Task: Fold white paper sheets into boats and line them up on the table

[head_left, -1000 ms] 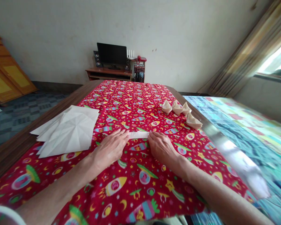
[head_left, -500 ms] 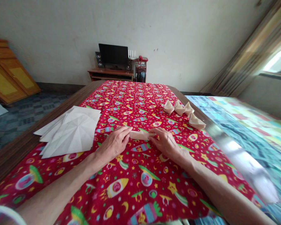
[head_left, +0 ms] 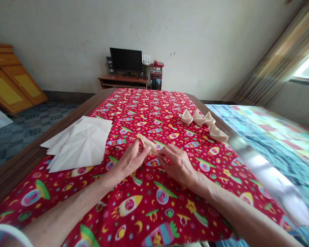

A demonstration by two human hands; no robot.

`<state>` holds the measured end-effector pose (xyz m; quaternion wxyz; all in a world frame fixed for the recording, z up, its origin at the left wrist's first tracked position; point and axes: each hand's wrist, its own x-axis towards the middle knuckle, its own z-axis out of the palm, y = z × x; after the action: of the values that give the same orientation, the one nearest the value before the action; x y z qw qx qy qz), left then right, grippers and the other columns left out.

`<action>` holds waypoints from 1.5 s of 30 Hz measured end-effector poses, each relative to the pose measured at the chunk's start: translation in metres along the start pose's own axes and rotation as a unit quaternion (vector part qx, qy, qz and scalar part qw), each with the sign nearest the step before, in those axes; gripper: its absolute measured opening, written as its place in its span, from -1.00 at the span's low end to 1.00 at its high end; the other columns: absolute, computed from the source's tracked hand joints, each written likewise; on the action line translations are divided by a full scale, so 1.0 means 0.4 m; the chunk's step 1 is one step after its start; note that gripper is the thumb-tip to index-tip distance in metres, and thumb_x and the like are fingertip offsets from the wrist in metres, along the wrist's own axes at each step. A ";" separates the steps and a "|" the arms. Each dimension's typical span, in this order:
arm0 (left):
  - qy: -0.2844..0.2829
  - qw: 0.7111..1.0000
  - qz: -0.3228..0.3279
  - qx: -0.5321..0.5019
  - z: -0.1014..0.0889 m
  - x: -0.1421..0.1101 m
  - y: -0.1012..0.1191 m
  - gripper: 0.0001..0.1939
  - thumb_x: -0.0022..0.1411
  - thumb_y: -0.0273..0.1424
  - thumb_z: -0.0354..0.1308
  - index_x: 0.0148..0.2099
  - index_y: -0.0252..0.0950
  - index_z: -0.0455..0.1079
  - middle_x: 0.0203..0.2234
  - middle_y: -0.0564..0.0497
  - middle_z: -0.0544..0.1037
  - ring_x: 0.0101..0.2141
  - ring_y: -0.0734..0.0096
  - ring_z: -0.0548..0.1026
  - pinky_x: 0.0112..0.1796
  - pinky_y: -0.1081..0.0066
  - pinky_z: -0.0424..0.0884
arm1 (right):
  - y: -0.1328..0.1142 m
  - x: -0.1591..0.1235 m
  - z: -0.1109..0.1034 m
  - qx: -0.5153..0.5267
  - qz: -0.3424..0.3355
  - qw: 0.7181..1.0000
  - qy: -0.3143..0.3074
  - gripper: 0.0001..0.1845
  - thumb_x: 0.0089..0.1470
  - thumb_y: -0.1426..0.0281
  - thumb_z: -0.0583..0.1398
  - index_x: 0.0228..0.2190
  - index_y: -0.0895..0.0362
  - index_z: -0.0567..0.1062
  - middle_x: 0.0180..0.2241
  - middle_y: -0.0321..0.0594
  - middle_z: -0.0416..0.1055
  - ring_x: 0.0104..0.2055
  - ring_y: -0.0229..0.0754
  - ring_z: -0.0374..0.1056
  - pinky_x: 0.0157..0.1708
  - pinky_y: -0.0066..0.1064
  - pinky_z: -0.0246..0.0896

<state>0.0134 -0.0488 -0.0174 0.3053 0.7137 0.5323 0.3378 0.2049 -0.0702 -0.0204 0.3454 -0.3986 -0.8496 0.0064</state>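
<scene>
A small folded piece of off-white paper [head_left: 148, 144] is held between both hands over the middle of the red patterned cloth [head_left: 149, 192]. My left hand [head_left: 133, 156] pinches its left part between thumb and fingers. At its lower right end, my right hand [head_left: 177, 162] grips a corner with curled fingers. Part of the paper is hidden behind the fingers. To the left lies a fanned stack of creased white paper sheets [head_left: 82, 145]. Several folded paper boat-like shapes [head_left: 218, 133] sit on the cloth at the right.
The cloth covers a dark wooden table [head_left: 67, 128]. Beyond the table, a monitor [head_left: 126, 59] with speakers stands on a small desk [head_left: 123, 79] by a red telephone [head_left: 158, 64]. A bed [head_left: 267, 144] adjoins on the right; a wooden cabinet [head_left: 18, 79] stands at left.
The folded paper lay as a flat strip with a hand at each end; now it is lifted, tilted and opened out. Both hands have turned and closed in around it.
</scene>
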 end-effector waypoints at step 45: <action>-0.143 0.974 -0.096 -0.147 -0.015 -0.021 0.046 -0.69 0.14 -0.15 0.05 -0.42 -0.32 0.30 -0.81 0.19 0.21 -0.78 0.63 0.13 -0.75 0.60 -0.03 | -0.040 0.010 -0.016 -0.014 -0.022 0.999 -0.019 -0.76 0.22 0.35 0.04 -0.27 0.12 0.50 -0.48 -0.23 0.43 -0.47 -0.29 0.31 -0.45 -0.48 0.15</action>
<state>0.0169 -0.0608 -0.0006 0.5110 0.6475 0.4936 0.2756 0.1962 -0.0800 -0.0085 0.3236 -0.3843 -0.8646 -0.0060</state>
